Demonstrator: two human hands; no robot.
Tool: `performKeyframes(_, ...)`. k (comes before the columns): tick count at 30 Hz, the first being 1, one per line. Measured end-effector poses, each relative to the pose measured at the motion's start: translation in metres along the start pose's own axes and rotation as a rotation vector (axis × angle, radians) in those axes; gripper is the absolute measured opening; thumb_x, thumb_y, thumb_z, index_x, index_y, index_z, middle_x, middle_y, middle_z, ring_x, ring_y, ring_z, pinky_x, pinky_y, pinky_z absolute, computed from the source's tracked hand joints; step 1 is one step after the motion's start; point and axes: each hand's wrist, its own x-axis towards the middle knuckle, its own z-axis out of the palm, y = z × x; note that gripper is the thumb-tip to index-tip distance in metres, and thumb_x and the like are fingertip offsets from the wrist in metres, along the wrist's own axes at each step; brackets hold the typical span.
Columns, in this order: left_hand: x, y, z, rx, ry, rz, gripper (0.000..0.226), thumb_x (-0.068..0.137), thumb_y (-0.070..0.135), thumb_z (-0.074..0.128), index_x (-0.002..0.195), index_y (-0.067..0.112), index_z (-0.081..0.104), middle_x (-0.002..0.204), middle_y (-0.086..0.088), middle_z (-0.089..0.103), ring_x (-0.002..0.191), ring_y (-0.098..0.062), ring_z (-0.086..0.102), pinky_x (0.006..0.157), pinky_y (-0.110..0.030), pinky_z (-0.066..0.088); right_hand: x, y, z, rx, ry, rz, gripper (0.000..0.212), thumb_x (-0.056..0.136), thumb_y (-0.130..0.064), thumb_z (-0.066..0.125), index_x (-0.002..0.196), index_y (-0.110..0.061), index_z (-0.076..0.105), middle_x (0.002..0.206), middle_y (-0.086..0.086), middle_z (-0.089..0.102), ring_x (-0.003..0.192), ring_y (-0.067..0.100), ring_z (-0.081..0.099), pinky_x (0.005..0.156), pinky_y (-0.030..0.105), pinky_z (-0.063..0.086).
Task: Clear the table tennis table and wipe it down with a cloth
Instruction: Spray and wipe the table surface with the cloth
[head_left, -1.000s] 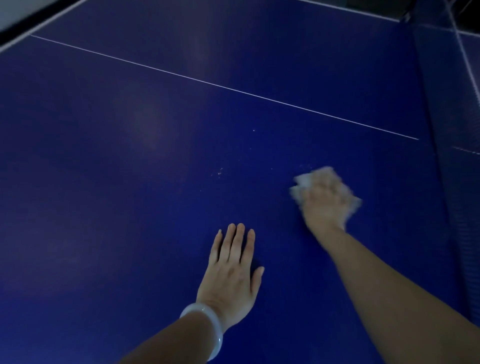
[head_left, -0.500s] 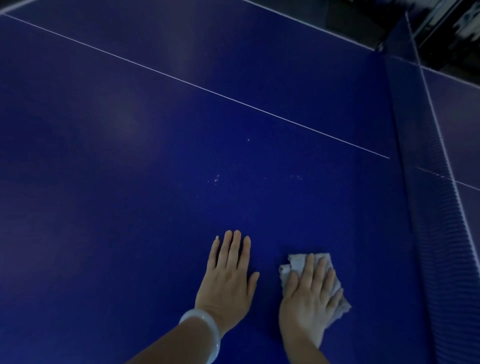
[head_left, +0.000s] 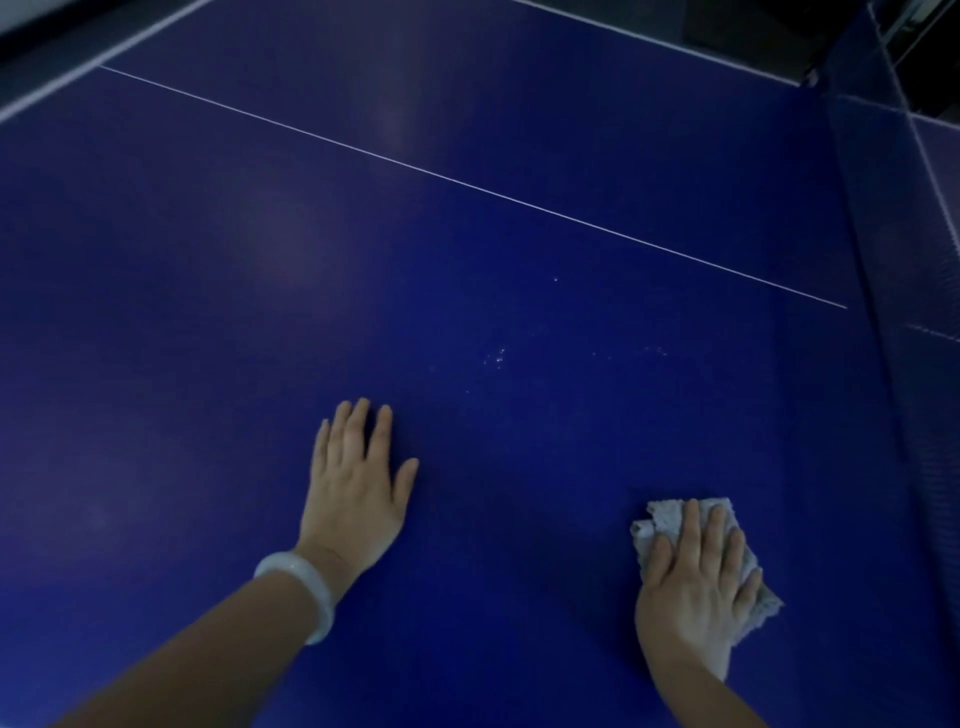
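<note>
Two hands flat on the table (head_left: 208, 312). Right hand (head_left: 696, 587), fingers straight, presses cloth (head_left: 670, 514) lower right for wiping; left hand (head_left: 358, 483), open, braces.

We see a dim, underexposed scene with a heavy blue cast, in which the table top (head_left: 467, 249) carries only two faint, diffuse patches of reflected light at upper left and upper centre, suggesting soft light from overhead rather than any hard lamp. Shadows are weak: a small dark one lies under the fingers of the left hand (head_left: 356, 488), and the net (head_left: 893, 364) at the right sinks into murk. The picture is soft and noisy throughout, with wide-angle bowing of the white line (head_left: 467, 179) and table edges, and dark corners at top left and top right.
</note>
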Motion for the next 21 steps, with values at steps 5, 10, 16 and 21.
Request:
performKeyframes(5, -0.006, -0.011, 0.008, 0.126, -0.009, -0.001, 0.069, 0.098, 0.054, 0.007, 0.155, 0.015, 0.011, 0.162, -0.008, 0.010, 0.150, -0.024, 0.001, 0.122, -0.046, 0.003, -0.002, -0.001, -0.001, -0.018, 0.011, -0.023, 0.057, 0.100, -0.046, 0.013, 0.155, -0.031, 0.007, 0.162, -0.007, -0.005, 0.151, 0.017, -0.004, 0.122, 0.047, -0.004)
performKeyframes(10, -0.004, -0.011, 0.009, 0.125, 0.004, -0.004, 0.070, 0.096, 0.054, 0.005, 0.156, 0.017, 0.010, 0.163, -0.006, 0.009, 0.150, -0.022, -0.002, 0.122, -0.044, -0.001, -0.040, -0.042, 0.014, -0.136, 0.055, -0.106, 0.060, 0.100, -0.038, 0.027, 0.156, -0.021, 0.015, 0.163, 0.009, 0.008, 0.149, 0.030, 0.009, 0.116, 0.057, 0.012)
performKeyframes(16, -0.004, -0.010, 0.011, 0.135, 0.010, -0.012, 0.070, 0.096, 0.055, 0.000, 0.155, 0.019, 0.003, 0.163, -0.005, 0.001, 0.150, -0.020, -0.008, 0.122, -0.042, -0.005, -0.045, -0.070, 0.028, -0.267, -0.119, -1.060, 0.058, 0.103, -0.042, 0.012, 0.156, -0.019, 0.014, 0.164, 0.004, 0.004, 0.151, 0.027, -0.001, 0.117, 0.058, 0.007)
performKeyframes(21, -0.005, -0.010, 0.011, 0.096, 0.002, -0.011, 0.069, 0.096, 0.054, 0.006, 0.155, 0.019, 0.004, 0.163, -0.005, 0.001, 0.149, -0.020, -0.011, 0.122, -0.042, -0.006, 0.045, -0.009, -0.003, -0.100, -0.029, -0.256, 0.056, 0.101, -0.039, 0.026, 0.154, -0.022, 0.021, 0.164, 0.005, 0.009, 0.150, 0.026, 0.006, 0.119, 0.052, 0.006)
